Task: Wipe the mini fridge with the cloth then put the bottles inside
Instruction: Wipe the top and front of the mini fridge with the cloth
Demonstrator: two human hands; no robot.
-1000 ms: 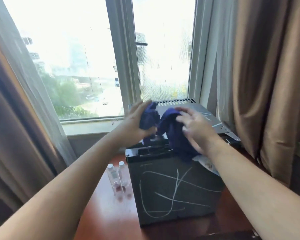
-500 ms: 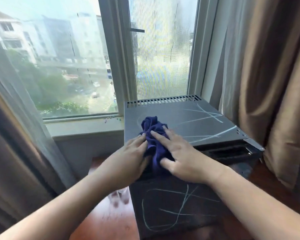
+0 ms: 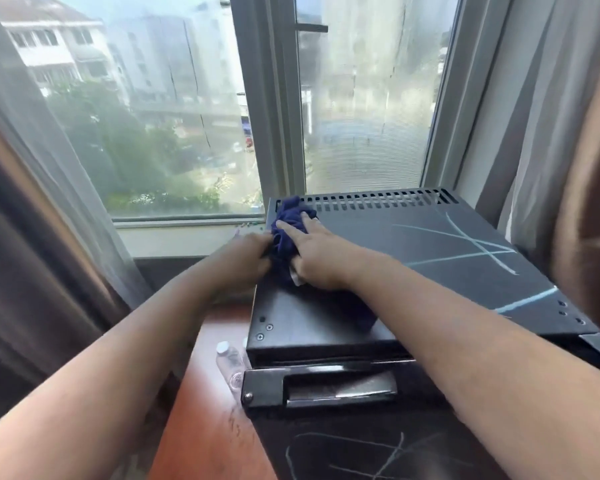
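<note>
Cloth [image 3: 289, 233], chalk scrawls [image 3: 465, 244] on mini fridge [image 3: 368, 244]

Cloth [image 3: 289, 226] on fridge [image 3: 430, 271]; bottles [image 3: 230, 363] left of it.

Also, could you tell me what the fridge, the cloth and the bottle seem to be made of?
Fridge: probably painted sheet metal, matte dark grey, judging by punched vent slots and screws.
Cloth: soft dark-blue fabric, bunched in folds.
Bottle: clear plastic, likely; see-through body, white cap.
</note>
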